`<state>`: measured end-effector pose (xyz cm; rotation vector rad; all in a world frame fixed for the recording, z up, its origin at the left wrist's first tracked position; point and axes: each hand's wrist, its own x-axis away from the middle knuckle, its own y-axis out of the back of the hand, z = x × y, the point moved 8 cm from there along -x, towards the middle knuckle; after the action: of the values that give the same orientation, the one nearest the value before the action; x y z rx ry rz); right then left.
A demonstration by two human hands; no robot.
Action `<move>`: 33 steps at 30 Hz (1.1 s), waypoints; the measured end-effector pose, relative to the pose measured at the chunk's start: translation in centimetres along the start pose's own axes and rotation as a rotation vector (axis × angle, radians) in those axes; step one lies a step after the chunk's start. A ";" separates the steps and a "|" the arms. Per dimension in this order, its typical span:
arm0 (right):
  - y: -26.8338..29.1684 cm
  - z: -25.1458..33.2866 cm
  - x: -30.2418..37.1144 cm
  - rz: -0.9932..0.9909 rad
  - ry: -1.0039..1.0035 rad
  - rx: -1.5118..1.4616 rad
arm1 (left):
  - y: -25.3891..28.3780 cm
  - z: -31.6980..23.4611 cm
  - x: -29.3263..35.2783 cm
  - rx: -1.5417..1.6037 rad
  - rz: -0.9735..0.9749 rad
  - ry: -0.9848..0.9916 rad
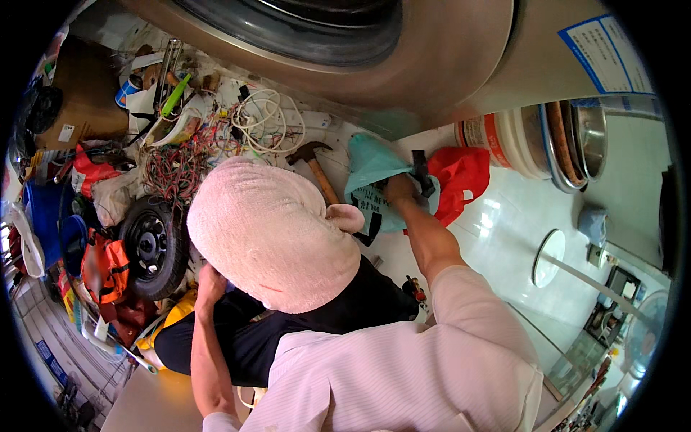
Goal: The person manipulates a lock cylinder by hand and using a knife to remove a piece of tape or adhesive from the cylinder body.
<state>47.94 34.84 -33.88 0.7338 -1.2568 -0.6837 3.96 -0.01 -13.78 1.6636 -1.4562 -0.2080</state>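
Observation:
A large rounded pink terry-cloth thing (270, 230) with a small ear-like flap fills the middle, over my dark trouser legs (345, 299). My right hand (400, 189) reaches into the mouth of a teal bag (374, 158) on the floor, its fingers hidden inside. A black piece (420, 171), perhaps a strap, stands up beside that hand. Red cloth or bag (461, 180) lies against the bag's right side. My left hand (210, 284) is by the pink thing's lower left edge, its fingers mostly hidden. A hammer (317, 169) with a wooden handle lies left of the bag.
A brownish metal appliance (461, 57) with a round dark door spans the top. Tangled wires (180, 165), a white cable (270, 119) and a small black wheel (152, 248) crowd the left. Tubs and metal pans (533, 140) stand right of the appliance.

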 end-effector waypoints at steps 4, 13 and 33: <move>-0.4 2.1 0.3 -0.021 0.035 -0.192 | 1.1 0.1 1.7 0.154 -0.003 0.135; 1.5 -2.7 1.7 -0.364 0.238 -0.366 | -0.3 -3.8 -1.4 0.204 0.027 0.112; 24.3 12.9 23.0 -0.371 0.725 -0.915 | 2.0 -1.7 0.3 0.130 -0.042 0.108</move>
<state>40.76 29.67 0.84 0.3651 -0.0759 -1.0569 3.73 0.79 -11.28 1.7828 -1.3788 -0.0467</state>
